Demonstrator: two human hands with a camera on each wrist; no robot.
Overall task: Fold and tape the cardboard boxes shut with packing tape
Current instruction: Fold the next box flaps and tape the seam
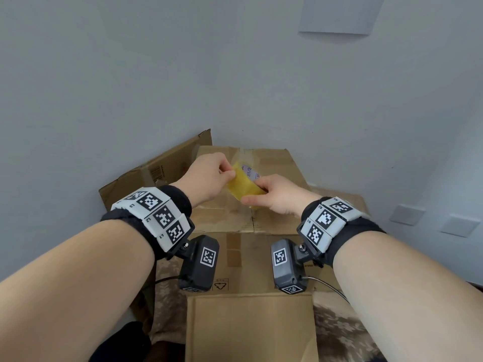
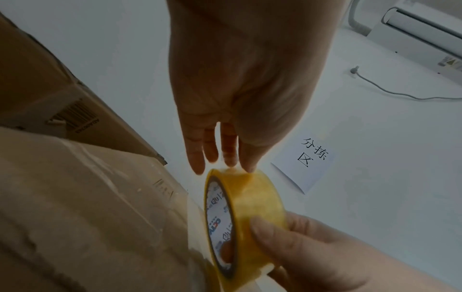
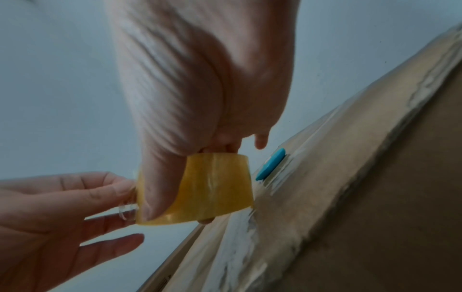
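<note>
Starting a strip: roll gripped in right hand above the closed box, left hand pinching its free end. Next, pulling out tape and sticking it along the seam

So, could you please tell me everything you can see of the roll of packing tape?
The roll of packing tape is translucent yellow film wound on a core whose white inner face bears blue printing. It is held in the air above the closed cardboard box, not resting on it. The right hand grips it, thumb on the outer face and a fingertip visible through the core. The left hand pinches at its edge, apparently at the clear loose end.
</note>
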